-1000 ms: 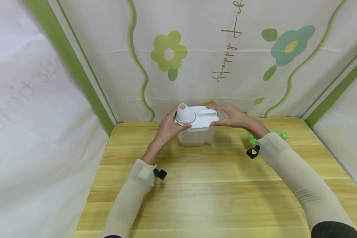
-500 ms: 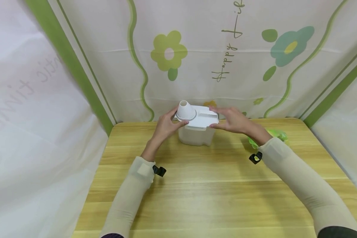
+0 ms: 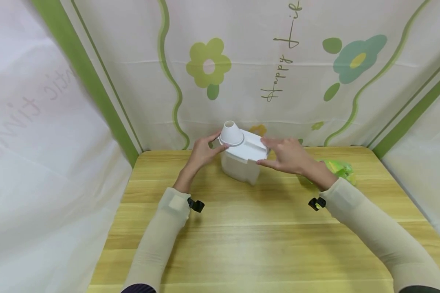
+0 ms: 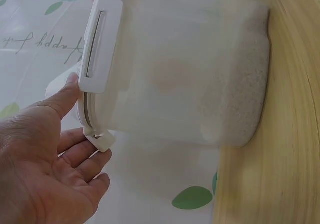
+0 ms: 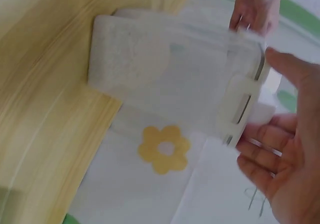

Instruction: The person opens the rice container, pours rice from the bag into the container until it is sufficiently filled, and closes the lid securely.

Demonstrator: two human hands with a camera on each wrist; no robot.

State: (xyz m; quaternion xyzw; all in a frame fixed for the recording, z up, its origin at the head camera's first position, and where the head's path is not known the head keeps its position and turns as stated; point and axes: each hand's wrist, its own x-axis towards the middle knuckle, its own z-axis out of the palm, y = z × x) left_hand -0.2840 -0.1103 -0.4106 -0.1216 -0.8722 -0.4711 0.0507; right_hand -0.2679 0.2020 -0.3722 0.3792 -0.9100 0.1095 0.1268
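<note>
A translucent storage container (image 3: 240, 167) with a white lid (image 3: 249, 151) stands near the back of the table, turned at an angle. A white cone-shaped spout (image 3: 231, 134) rises from the lid's left end. Pale grainy contents (image 4: 240, 94) show low inside it in the left wrist view. My left hand (image 3: 202, 154) grips the lid's left end, thumb on the near edge and fingers around the far side by a small latch (image 4: 102, 140). My right hand (image 3: 289, 155) holds the lid's right end between thumb and fingers, beside a side clip (image 5: 240, 109).
A crumpled green and yellow plastic bag (image 3: 341, 171) lies on the wooden table (image 3: 242, 236) to the right, partly behind my right wrist. A printed cloth curtain (image 3: 242, 73) hangs right behind the table's back edge, with more cloth on both sides.
The container has turned, its right end swinging toward me and its left end moving slightly away. Both hands have kept hold of the lid and moved with it.
</note>
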